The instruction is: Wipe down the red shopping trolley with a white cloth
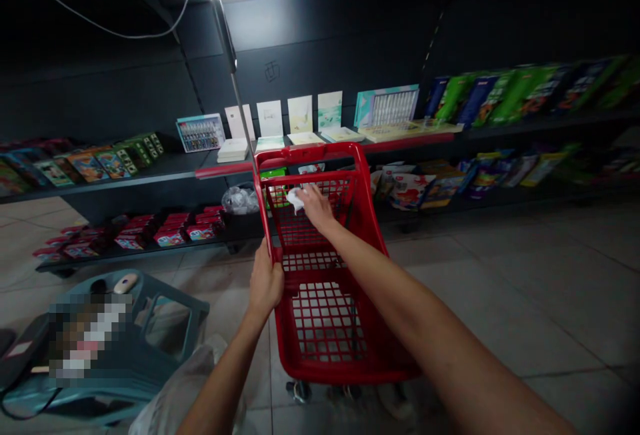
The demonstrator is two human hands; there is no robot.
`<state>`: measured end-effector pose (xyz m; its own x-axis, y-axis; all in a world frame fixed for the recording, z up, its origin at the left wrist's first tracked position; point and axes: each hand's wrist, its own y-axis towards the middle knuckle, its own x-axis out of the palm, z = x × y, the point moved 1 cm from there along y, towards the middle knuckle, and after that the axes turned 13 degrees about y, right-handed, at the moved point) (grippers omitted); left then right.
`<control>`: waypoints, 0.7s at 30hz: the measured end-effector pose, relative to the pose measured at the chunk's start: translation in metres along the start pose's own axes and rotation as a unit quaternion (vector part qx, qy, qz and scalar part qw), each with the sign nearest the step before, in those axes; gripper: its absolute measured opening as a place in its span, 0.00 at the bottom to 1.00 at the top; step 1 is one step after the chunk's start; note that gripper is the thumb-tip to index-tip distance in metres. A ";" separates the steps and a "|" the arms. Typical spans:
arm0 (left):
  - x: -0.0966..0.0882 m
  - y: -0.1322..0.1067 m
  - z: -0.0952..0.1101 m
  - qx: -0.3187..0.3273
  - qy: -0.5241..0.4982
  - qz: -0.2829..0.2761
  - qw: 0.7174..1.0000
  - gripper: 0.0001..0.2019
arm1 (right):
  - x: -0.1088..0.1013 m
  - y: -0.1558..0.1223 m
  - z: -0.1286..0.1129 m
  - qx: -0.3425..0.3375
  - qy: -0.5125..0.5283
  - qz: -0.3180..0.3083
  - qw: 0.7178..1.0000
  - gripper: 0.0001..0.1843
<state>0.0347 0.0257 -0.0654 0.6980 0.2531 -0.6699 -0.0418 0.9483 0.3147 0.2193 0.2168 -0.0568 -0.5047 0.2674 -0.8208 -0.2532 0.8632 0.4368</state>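
Observation:
A red plastic shopping cart (320, 328) with a grid bottom stands on the tiled floor right in front of me. My left hand (266, 283) is closed around the cart's left rim. My right hand (314, 207) reaches deep inside the cart and is closed on a small white cloth (295, 199), pressed against the far inner wall of the basket.
Dark shelves (150, 171) run along the back wall with boxed goods, art sets and sketch pads (300, 118). A teal plastic stool (150, 328) with small items on top stands at lower left. A thin metal pole (235, 81) rises behind the cart. Open tiled floor lies to the right.

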 end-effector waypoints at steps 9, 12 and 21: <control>-0.001 0.002 0.000 -0.058 0.016 -0.012 0.998 0.32 | 0.067 -0.083 0.027 0.087 -0.039 -0.190 0.977 0.20; -0.006 0.001 0.007 -0.082 0.027 -0.017 0.996 0.33 | 0.036 -0.060 0.026 0.080 -0.031 -0.135 0.987 0.22; -0.007 0.000 0.010 -0.108 0.052 -0.018 0.993 0.34 | -0.037 0.002 0.027 0.097 0.053 0.225 0.968 0.27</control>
<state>0.0370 0.0217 -0.0534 0.6249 0.2264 -0.7472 -0.1784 0.9731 0.1457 0.2598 0.2203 -0.0357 -0.6126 0.5979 -0.5169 0.1662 0.7369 0.6553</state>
